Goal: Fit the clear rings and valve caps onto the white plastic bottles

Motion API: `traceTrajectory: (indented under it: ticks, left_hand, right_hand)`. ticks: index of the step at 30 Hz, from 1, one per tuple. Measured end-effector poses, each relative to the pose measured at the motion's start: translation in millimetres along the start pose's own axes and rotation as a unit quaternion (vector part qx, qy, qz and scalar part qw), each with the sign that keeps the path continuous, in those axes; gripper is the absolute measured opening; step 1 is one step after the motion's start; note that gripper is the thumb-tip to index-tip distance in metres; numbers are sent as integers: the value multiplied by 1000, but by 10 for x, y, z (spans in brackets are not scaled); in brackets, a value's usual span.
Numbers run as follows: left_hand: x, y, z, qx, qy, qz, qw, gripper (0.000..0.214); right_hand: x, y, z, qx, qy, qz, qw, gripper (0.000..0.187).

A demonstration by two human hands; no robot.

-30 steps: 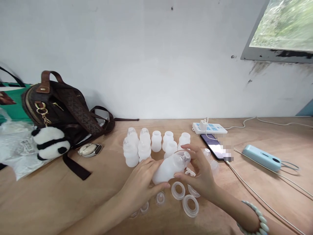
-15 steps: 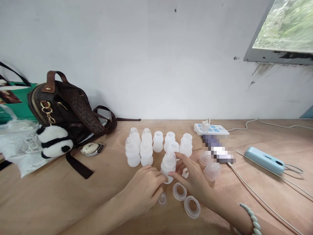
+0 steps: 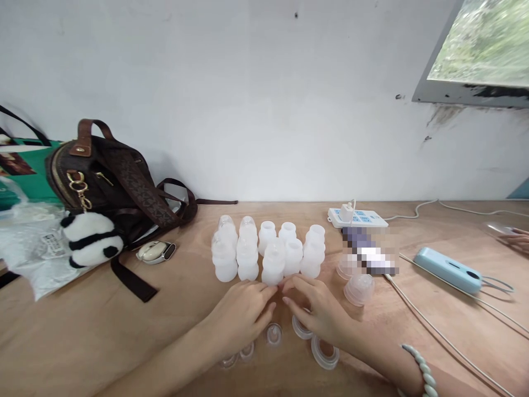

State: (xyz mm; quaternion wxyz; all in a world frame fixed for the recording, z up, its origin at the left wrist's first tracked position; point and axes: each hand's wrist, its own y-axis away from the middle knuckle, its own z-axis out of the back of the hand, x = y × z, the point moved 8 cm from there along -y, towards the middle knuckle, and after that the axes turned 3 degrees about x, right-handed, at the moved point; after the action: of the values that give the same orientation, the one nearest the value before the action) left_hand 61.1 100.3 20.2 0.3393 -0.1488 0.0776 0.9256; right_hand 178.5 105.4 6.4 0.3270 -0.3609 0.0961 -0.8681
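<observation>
A capped white baby bottle stands at the front of a cluster of small bottles. My left hand and my right hand are at its base, fingertips close together and thumbs apart from the fingers. Whether the fingertips touch the bottle I cannot tell. Capped bottles stand to the left, uncapped bottles behind and to the right. Below the hands lie clear nipples and translucent collar rings, one ring partly hidden by my right hand. Clear dome caps rest to the right.
A brown backpack with a panda charm, a plastic bag and a mouse are at left. On the right are a power strip, a blurred phone, a blue power bank, cables and another person's hand.
The capped bottle has moved away from me and left, to the front of the cluster. Both hands have come off its upper part to its base. Another person's hand has appeared at right.
</observation>
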Motion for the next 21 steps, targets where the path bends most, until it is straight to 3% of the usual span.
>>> traceTrajectory:
  ticks: [8,12,16,21]
  left_hand:
    - [100,-6,28,-2,55,43,998,32]
    - [119,39,79,20,70,43,996,29]
    - [122,97,111,49,32,41,997,14]
    - [150,108,16,70,21,42,996,19]
  right_hand:
    - [-16,10,-88,72,14,-7,997,25]
    - [27,-27,7,81,10,2,997,26]
    - [119,-69,116,108,94,14,990,11]
    - [126,-17,-16,214,204,14,955,33]
